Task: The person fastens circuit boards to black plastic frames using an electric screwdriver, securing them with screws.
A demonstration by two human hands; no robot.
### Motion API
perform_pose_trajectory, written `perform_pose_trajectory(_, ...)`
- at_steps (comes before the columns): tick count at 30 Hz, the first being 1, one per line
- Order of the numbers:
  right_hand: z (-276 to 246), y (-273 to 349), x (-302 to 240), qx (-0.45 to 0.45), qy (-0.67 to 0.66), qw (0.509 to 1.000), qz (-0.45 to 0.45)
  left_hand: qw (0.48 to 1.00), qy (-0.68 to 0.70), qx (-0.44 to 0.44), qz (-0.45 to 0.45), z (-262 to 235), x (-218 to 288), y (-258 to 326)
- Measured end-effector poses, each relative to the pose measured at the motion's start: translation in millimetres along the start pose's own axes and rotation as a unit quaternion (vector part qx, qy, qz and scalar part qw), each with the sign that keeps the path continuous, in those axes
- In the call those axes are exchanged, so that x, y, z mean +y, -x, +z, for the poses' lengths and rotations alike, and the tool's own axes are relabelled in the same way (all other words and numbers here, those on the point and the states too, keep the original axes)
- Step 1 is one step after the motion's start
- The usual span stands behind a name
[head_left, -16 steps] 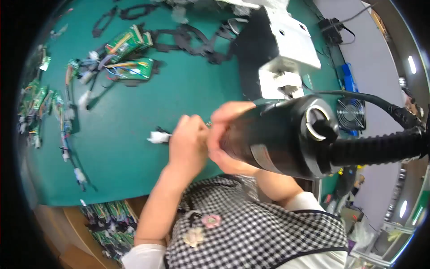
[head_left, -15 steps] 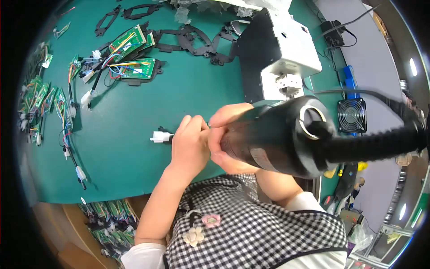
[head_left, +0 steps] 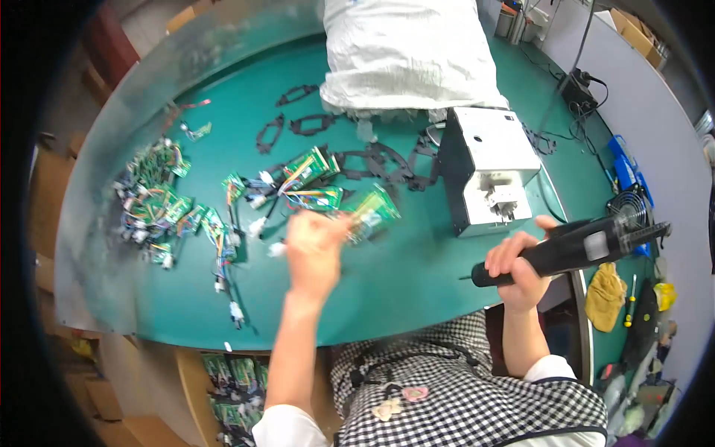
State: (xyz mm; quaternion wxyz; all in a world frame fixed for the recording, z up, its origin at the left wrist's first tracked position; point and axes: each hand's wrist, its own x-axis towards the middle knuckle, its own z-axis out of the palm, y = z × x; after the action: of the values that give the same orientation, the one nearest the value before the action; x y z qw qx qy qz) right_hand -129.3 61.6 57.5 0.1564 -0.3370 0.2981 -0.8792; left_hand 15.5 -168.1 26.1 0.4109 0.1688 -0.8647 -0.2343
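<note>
My left hand (head_left: 313,249) is stretched out over the green table (head_left: 417,276), blurred by motion. Its fingertips are on a green circuit board (head_left: 371,214) with coloured wires, and a small white connector (head_left: 276,249) shows just left of the hand. More green boards with wires (head_left: 302,182) lie just beyond it. My right hand (head_left: 515,270) is near the table's right edge, closed around a black handheld power tool (head_left: 573,247) with its thin tip pointing left. A cable runs from the tool to the right.
A grey-white metal box machine (head_left: 488,167) stands behind my right hand, with a white sack (head_left: 402,52) behind it. Black flat frames (head_left: 372,160) lie mid-table. A heap of wired boards (head_left: 156,201) sits far left. A small fan (head_left: 633,206) and yellow cloth (head_left: 607,287) are at the right.
My hands have come apart. The left hand reached forward to the boards. The right hand with the tool dropped away to the right, clear of the camera.
</note>
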Motion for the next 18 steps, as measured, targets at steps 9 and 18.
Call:
perform_pose_trajectory(9,-33,55,5,0.1,0.171,0.98,0.035,0.962,-0.183,-0.114,-0.17,-27,-111,-72)
perform_pose_trajectory(18,-48,46,1,0.107,0.162,0.981,0.026,0.852,-0.273,-0.354,-0.272,6,-115,-132)
